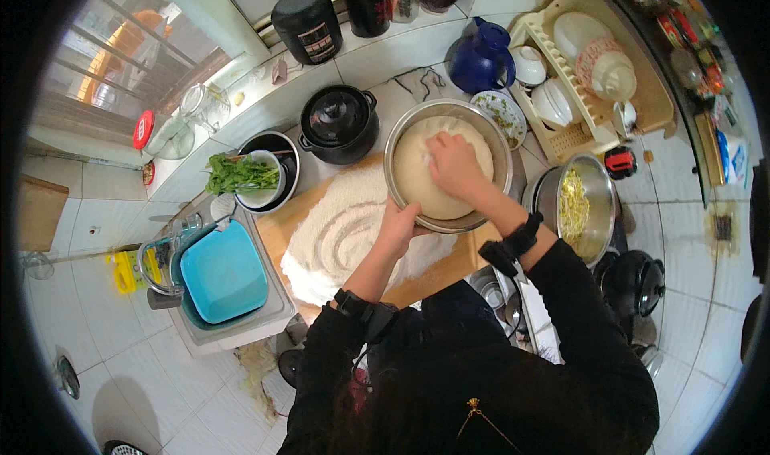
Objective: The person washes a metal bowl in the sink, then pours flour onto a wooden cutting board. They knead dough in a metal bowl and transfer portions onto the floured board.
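Observation:
A stainless steel bowl [510, 160] holds a broad, pale mass of dough [415, 160]. My left hand [398, 223] grips the bowl's near left rim, thumb on top and fingers underneath. Inside the bowl, my right hand [455, 165] has its curled fingers dug into the dough, with a white bit showing by the thumb; its fingertips are partly hidden. White flour [337, 226] lies in a thick layer over a wooden board [271, 229] below and left of the bowl, with curved tracks through it. The bowl covers part of the board's far right side.
A lidded black pot [338, 124], a bowl of leafy greens [264, 181] and a sink with a blue basin [224, 271] stand leftward. To the right are a plate of chopped food [499, 118], a blue jug [481, 61], a dish rack [565, 139] and a pot of bean sprouts [574, 208].

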{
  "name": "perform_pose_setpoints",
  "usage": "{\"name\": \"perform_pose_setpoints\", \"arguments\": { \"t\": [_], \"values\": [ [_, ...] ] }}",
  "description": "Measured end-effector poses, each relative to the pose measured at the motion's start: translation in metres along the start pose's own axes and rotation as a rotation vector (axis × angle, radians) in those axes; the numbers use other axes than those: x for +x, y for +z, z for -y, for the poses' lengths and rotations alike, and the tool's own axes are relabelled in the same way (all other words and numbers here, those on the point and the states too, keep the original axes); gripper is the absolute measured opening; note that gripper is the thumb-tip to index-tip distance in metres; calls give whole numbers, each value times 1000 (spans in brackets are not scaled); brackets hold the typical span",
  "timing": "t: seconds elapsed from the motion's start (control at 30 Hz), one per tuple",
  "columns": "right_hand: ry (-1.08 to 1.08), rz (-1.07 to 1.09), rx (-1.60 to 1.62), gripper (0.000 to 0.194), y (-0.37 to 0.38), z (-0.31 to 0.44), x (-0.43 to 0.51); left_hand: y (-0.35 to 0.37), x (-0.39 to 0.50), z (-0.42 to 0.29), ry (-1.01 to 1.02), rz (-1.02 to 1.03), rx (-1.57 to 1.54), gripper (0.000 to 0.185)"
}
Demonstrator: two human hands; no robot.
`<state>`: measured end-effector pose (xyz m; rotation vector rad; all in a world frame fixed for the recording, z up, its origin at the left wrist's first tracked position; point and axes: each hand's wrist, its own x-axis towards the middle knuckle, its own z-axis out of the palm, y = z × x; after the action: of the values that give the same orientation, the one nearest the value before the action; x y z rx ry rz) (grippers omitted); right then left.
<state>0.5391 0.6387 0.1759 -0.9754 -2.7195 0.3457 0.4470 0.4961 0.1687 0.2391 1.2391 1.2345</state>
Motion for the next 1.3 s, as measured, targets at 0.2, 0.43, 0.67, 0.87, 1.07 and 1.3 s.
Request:
{"name": "perform_pose_setpoints", "arguments": {
  "t": [0.2,0.43,0.67,0.87,1.07,1.3],
  "values": [
    [-197,-45,167,26,-38,84,-111,-34,-58,23,-35,53,-104,52],
    [253,-231,328,26,-55,73,-128,-56,-125,53,4,52,55,58],
    [443,-183,269,22,-32,103,-140,-58,-157,84,82,163,181,83],
    [351,-144,427,20,-29,120,-171,-56,-161,96,296,255,453,88],
    [-191,-127,334,19,-50,122,-268,-30,-186,90,-106,258,373,75],
    [448,-77,545,29,-100,58,-344,26,-225,115,-213,295,481,69]
  ]
}}
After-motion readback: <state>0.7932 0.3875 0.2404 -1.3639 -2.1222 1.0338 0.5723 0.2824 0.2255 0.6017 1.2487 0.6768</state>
